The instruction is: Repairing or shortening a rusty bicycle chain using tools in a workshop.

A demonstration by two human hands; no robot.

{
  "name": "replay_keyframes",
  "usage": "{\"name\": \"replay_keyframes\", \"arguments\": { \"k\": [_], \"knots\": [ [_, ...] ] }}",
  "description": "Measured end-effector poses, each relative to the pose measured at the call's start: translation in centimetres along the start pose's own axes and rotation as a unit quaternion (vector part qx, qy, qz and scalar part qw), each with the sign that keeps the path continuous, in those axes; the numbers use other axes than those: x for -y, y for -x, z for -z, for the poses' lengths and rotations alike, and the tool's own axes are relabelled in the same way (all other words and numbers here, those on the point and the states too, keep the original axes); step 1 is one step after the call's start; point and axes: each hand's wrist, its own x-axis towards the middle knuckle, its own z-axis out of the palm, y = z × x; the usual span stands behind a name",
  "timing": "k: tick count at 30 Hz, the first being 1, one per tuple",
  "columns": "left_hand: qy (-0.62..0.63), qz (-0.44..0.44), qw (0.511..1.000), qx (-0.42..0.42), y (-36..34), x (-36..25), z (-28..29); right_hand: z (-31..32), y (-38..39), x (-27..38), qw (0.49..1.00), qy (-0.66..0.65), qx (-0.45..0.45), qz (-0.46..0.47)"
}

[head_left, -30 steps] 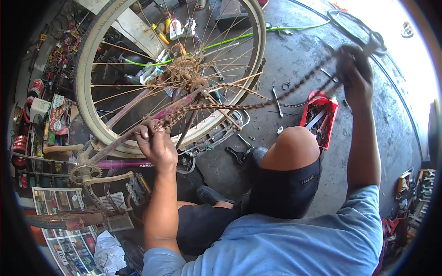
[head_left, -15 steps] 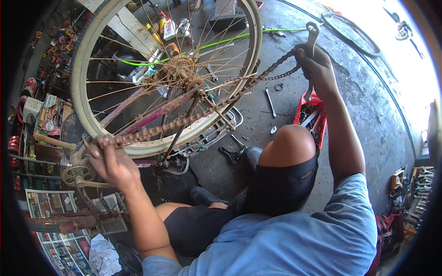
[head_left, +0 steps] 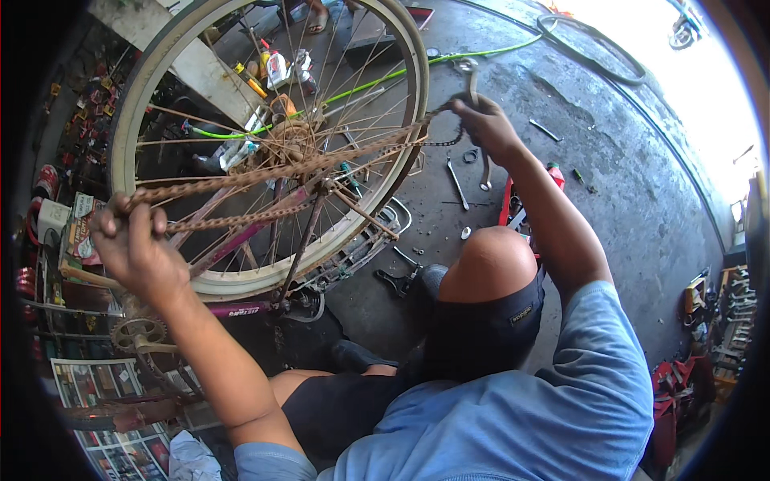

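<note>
2 hands stretch a rusty chain (head_left: 273, 172) across the wheel (head_left: 265, 152): your left hand (head_left: 132, 248) holds 1 end in a closed grip, your right hand (head_left: 485, 124) pinches the other end beside a wrench (head_left: 469, 76).

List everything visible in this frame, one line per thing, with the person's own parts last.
chain: one, rusty brown, stretched taut between both hands across the wheel
wheel: one, cream rim with thin spokes, upper left, on a pink frame
chainring: one, rusty, lower left
green hose: one, on the floor behind the wheel
wrenches: at least two, metal, on the concrete by the right hand
red tray: one, mostly hidden behind the right forearm
bottles: a few, seen through the spokes
posters: several, printed, bottom left
left hand: grips the chain's left end
right hand: holds the chain's other end, along with a metal tool
knee: bare, centre, black shorts below
</note>
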Motion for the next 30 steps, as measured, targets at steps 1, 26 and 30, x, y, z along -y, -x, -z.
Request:
{"name": "replay_keyframes", "arguments": {
  "k": [1, 26, 30],
  "knots": [
    [-0.012, -0.007, 1.000, 0.006, -0.3, -0.2, 0.6, -0.8, -1.1, -0.4, 0.998, 0.030, 0.048, 0.001],
    [-0.214, -0.103, 0.952, 0.191, -6.7, 1.7, -5.9, -11.9, 3.4, -20.9, 0.986, 0.056, 0.000, 0.155],
    [-0.305, -0.060, 0.920, 0.240, -5.0, 3.6, -8.3, -13.0, 2.1, -22.0, 0.992, -0.017, 0.074, 0.099]
  ]
}}
